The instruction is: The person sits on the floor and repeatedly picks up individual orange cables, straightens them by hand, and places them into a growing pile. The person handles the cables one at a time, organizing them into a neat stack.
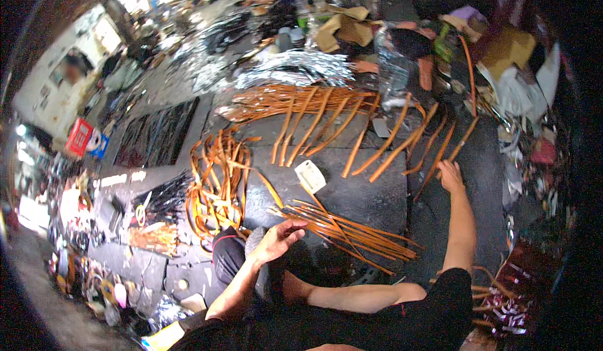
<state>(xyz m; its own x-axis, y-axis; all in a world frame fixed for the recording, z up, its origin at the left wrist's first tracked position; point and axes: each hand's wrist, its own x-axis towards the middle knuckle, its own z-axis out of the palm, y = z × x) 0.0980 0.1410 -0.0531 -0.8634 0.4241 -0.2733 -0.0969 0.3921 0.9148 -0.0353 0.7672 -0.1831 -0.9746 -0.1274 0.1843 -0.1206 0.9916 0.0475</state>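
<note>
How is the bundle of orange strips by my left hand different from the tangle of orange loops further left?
The bundle is straight strips gathered side by side, fanning slightly toward the right; the looped tangle is curled into overlapping rings. The bundle lies low and narrow; the tangle spreads wider and looks piled up. The left hand rests at the bundle's end, while no hand touches the tangle. Both are the same orange-brown strip material on the dark floor.

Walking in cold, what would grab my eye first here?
Orange strips fanned across the dark floor at centre, with a tangled coil of them to the left. The left hand rests on a bundle of strips low in the middle, while the right hand reaches a strip's end at right.
</note>
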